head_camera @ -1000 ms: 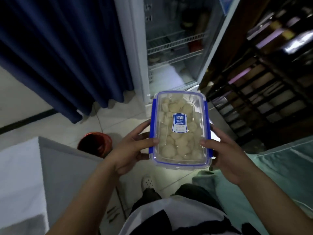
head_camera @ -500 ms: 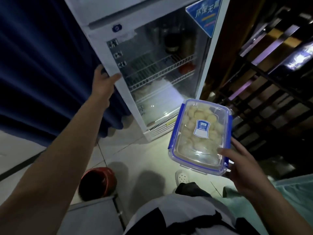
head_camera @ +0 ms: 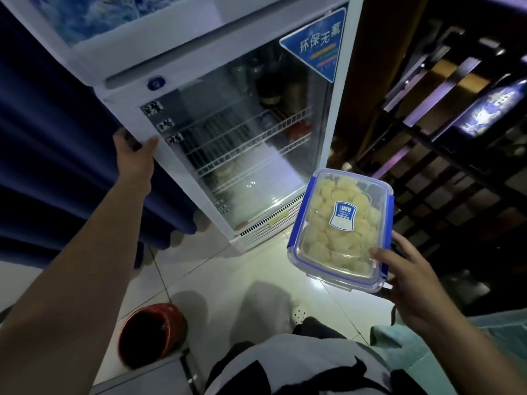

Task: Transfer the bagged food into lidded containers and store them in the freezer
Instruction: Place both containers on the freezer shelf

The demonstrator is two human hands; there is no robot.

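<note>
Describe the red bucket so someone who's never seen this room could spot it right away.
Start at the glass-door freezer and drop to the pale tiled floor at lower left. The bucket stands there beside a grey cabinet: it is the only red, round, open-topped thing on the floor.

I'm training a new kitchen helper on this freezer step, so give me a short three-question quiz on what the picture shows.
1. True or false: the left hand grips the edge of the white glass-door freezer.
2. Which hand holds the clear plastic container with blue lid clips? A) left B) right C) both
3. Fill in: the container holds pale round pieces of ____.

Key
1. True.
2. B: the right hand holds its near corner, thumb on the lid.
3. Food; the lid is on, and the exact kind cannot be told.
</note>
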